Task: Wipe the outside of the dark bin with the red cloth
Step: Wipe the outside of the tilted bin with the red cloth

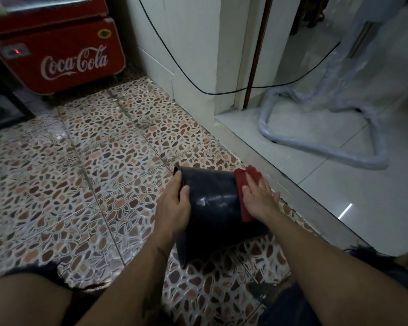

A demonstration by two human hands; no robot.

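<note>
The dark bin point(216, 203) lies tilted on the pebble-patterned floor in front of me, its wider rim toward me and its base pointing away. My left hand point(174, 203) grips its left side, thumb on the wall and fingers curled around the edge. My right hand point(260, 198) lies flat on the red cloth point(246, 184), pressing it against the bin's right side near the base. Part of the cloth sticks out beyond my fingers; the rest is hidden under the palm.
A red Coca-Cola cooler point(57, 55) stands at the far left. A white wall corner point(193, 55) with a black cable point(174, 55) rises behind. A raised step point(292, 184) to the right leads to white tiles, where a plastic-wrapped tubular stand point(316, 147) sits. My knees frame the bottom.
</note>
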